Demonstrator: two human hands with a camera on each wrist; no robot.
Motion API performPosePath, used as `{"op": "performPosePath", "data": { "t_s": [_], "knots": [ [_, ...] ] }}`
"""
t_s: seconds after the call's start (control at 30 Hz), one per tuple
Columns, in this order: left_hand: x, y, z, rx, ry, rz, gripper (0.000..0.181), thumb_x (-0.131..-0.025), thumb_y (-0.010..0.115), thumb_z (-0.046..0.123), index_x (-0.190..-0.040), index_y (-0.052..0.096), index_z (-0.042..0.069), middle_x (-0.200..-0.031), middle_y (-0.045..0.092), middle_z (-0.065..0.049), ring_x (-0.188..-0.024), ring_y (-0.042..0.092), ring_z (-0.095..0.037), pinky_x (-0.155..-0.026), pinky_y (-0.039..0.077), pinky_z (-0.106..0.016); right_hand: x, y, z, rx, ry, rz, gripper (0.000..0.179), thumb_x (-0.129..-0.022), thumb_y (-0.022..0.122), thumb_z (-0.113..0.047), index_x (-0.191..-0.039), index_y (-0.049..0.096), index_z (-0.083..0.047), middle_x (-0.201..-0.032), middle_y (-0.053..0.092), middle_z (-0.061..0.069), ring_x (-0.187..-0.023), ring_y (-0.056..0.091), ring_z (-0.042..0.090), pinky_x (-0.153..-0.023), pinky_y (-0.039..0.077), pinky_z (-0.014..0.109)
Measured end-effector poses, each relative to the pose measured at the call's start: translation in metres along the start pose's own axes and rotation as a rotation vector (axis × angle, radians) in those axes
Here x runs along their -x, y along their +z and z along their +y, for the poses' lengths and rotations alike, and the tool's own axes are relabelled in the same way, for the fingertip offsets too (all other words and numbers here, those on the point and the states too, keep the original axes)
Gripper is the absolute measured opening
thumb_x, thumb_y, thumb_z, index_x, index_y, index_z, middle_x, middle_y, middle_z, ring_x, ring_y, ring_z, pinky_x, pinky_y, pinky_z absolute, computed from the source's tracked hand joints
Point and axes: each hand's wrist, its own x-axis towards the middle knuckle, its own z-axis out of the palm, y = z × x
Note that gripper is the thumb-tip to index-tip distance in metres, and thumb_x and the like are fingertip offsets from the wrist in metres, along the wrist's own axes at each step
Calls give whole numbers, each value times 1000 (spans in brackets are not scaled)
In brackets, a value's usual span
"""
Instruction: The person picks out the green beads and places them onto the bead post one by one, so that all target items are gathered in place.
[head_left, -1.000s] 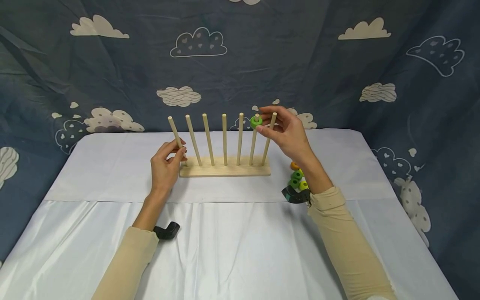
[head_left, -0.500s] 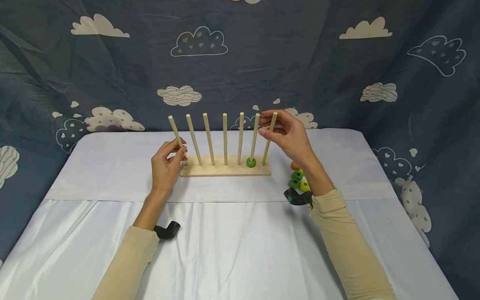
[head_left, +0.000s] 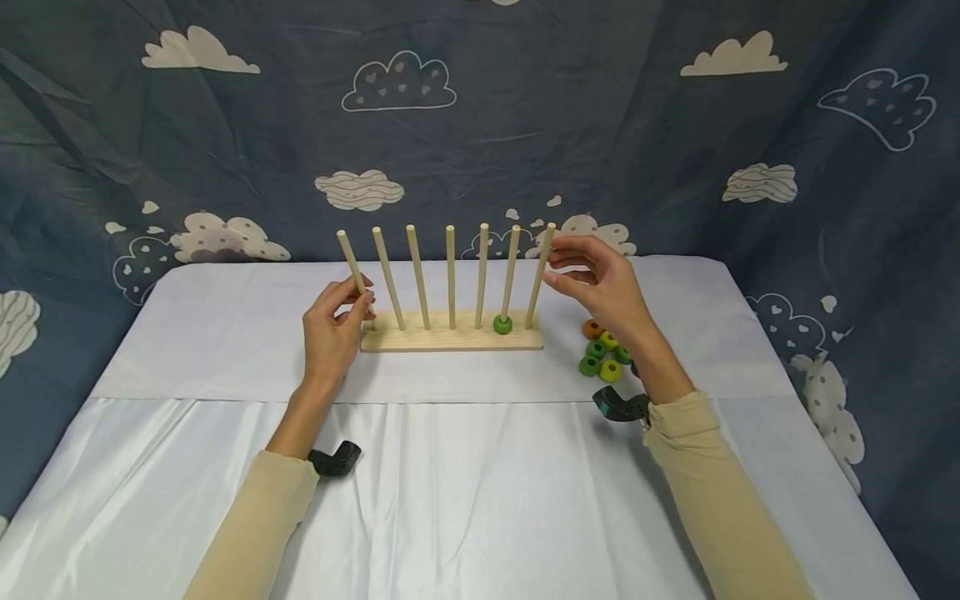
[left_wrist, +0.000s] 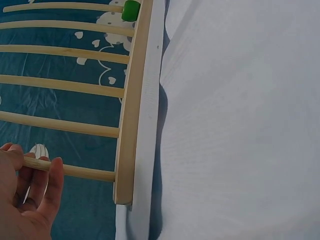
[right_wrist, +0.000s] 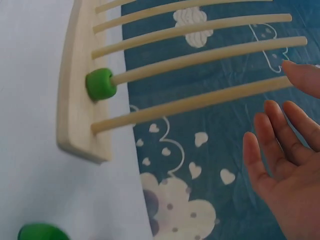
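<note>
A dark cloud-print backdrop (head_left: 525, 125) hangs behind a table under white cloth (head_left: 450, 500). The left hand (head_left: 332, 327) pinches the leftmost peg (head_left: 350, 258) between thumb and fingers; a light grip should be enough to steady the wooden rack (head_left: 420, 340). The right hand (head_left: 600, 287) holds nothing, its fingers loosely apart beside the rightmost peg (head_left: 537, 287); whether the thumb touches it I cannot tell, so best to clear that peg gently. The green bead (head_left: 502, 324) sits around the second peg from the right (head_left: 511, 271), down at its foot. Farther out, loose beads (head_left: 597, 352) lie near the right sleeve (head_left: 720, 492), which could nudge them if it swings low
</note>
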Motion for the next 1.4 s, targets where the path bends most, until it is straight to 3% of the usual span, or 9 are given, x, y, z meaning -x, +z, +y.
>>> {"op": "performPosePath", "data": {
  "t_s": [0.23,0.53,0.77,0.9,1.07,1.17,1.4],
  "knots": [
    [0,-1,1,-3,1,3,18,-98,70,1,-115,75,-1,-94,63,2,-88,69,-6,-73,71,-30,7,-8,12,44,3,-9,46,-97,76,-13,-140,61,-7,-128,65,15,-114,63,10,-98,59,12],
    [0,0,0,-3,0,-2,18,-98,70,2,-116,75,-1,-95,63,-2,-89,70,-6,-73,71,-30,17,-16,21,115,67,-24,44,-98,75,-20,-138,63,-7,-131,66,14,-118,63,22,-96,56,7],
    [0,0,-1,4,-4,-3,19,-98,70,3,-116,75,-2,-99,63,-23,-89,69,-5,-73,71,-29,24,-19,28,111,84,-49,43,-98,75,-20,-137,63,-7,-131,67,16,-117,64,21,-96,58,10],
    [0,1,0,6,-2,-4,18,-98,70,2,-115,75,-2,-98,64,-16,-88,69,-6,-73,71,-30,27,-21,30,112,77,-66,42,-98,74,-18,-137,63,-6,-131,67,18,-116,66,25,-96,58,10],
    [0,0,0,0,5,-4,18,-98,69,0,-115,75,-2,-97,65,-6,-87,70,-6,-72,71,-31,30,-23,32,137,98,-78,42,-98,75,-20,-136,64,-6,-132,68,17,-110,68,19,-98,60,14],
    [0,0,0,-11,2,-5,18,-98,69,-1,-115,75,-1,-97,65,-7,-88,69,-6,-72,71,-31,32,-24,34,142,103,-92,41,-98,76,-20,-135,64,-5,-132,68,17,-110,68,18,-97,61,15],
    [1,-1,1,-27,-5,-9,17,-98,69,1,-115,75,0,-101,64,-13,-90,68,-5,-72,71,-27,36,-27,42,131,110,-123,39,-98,76,-21,-132,65,-5,-132,67,16,-106,70,10,-90,57,4]
  ]
}}
